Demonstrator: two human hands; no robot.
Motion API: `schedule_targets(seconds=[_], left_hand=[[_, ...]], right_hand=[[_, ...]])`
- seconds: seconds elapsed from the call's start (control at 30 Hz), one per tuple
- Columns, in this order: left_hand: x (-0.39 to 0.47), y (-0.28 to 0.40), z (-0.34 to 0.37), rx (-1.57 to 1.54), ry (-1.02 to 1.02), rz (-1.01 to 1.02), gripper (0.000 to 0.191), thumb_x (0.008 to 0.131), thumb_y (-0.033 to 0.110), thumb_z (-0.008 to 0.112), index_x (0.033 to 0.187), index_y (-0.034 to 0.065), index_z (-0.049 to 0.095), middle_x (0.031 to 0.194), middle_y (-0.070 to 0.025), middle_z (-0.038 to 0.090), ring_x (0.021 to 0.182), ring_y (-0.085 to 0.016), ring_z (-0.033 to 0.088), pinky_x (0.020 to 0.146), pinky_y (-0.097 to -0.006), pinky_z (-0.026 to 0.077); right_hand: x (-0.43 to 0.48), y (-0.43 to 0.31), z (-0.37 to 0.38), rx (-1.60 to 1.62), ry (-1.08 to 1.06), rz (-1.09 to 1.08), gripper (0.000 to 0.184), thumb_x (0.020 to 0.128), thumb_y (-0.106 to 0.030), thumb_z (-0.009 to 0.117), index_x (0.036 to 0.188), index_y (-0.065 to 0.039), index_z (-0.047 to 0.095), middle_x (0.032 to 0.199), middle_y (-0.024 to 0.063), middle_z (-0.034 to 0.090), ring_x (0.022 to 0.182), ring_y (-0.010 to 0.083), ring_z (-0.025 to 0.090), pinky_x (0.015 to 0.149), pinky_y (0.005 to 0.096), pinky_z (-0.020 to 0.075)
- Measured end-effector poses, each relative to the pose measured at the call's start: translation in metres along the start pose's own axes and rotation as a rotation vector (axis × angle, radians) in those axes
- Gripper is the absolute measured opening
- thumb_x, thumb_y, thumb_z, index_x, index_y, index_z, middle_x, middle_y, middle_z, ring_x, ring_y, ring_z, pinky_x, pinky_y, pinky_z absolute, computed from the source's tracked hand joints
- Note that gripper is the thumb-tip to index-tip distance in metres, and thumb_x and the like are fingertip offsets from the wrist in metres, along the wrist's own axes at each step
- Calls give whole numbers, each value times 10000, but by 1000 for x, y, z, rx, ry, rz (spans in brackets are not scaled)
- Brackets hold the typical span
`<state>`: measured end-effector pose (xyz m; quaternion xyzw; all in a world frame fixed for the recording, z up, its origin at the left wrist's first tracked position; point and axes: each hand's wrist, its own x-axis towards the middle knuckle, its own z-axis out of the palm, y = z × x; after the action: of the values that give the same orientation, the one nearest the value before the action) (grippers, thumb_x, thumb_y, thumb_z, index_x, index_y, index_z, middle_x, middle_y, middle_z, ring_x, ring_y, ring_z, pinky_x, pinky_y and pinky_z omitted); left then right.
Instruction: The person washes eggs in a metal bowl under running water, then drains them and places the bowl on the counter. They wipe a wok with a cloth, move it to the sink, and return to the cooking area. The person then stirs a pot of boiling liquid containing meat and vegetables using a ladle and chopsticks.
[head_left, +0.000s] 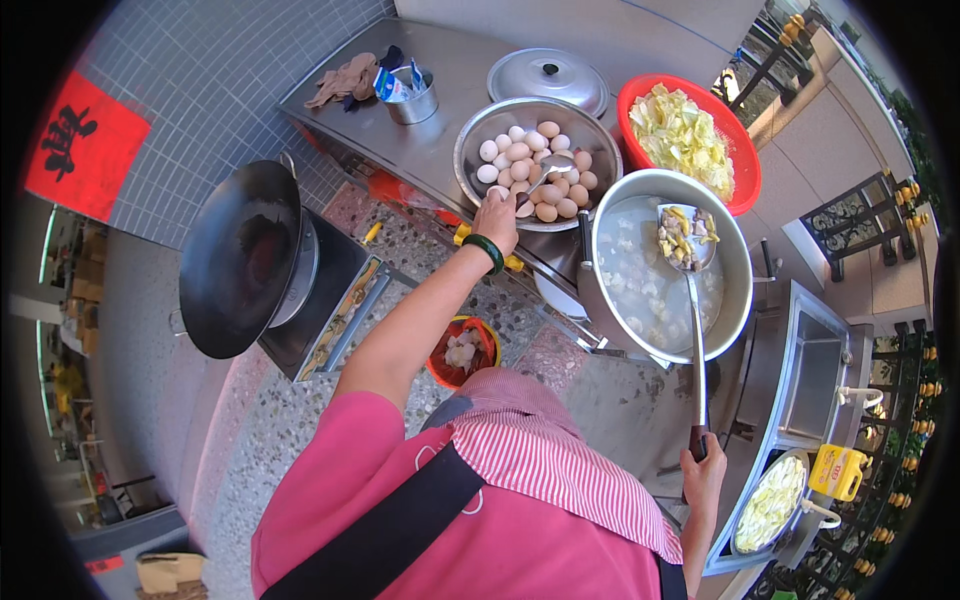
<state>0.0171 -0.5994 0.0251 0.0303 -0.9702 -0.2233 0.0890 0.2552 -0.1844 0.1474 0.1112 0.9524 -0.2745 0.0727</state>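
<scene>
My right hand (703, 469) grips the dark handle of a long metal wok spatula (697, 322). Its blade carries chopped yellowish and brownish pieces over a large metal pot (585, 285) of cloudy liquid with pale bits in it. At the near edge of a steel bowl (469, 127) of eggs (517, 151), my left hand (496, 220), with a green bangle at the wrist, has its fingers at the dark handle of a metal spoon (556, 163). The spoon's bowl rests over the eggs; whether the fingers are closed on it is hard to tell.
A red basket (752, 176) of chopped cabbage and a pot lid (550, 79) stand behind the pot and bowl. A black wok (244, 259) sits on a stove at left. Below is a lined bin (459, 352). At right are a sink (814, 375) and a yellow jug (838, 472).
</scene>
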Motion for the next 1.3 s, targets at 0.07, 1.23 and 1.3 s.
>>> schedule_targets(seconds=[0.07, 1.23, 1.3], left_hand=[[9, 2, 21, 63, -59, -70, 303, 741, -12, 563, 1040, 29, 546, 1068, -198, 492, 1007, -375, 512, 871, -426, 436], [-169, 133, -65, -1620, -1247, -591, 103, 927, 134, 462, 951, 57, 398, 713, -26, 425, 557, -83, 430, 465, -202, 393], [-163, 121, -75, -1566, -1258, -619, 113, 924, 126, 466, 975, 58, 392, 719, -21, 426, 548, -76, 430, 452, -198, 402]], right_hand=[[-2, -6, 2, 36, 27, 30, 191, 690, -98, 585, 825, 18, 519, 583, 168, 487, 520, 313, 496, 533, 394, 403], [93, -27, -36, 316, 700, -474, 84, 824, -53, 621, 817, 29, 640, 851, 90, 558, 770, 176, 544, 691, 273, 444], [121, -30, -20, 340, 599, -493, 73, 815, -39, 622, 857, 17, 644, 910, 96, 607, 811, 202, 596, 723, 286, 470]])
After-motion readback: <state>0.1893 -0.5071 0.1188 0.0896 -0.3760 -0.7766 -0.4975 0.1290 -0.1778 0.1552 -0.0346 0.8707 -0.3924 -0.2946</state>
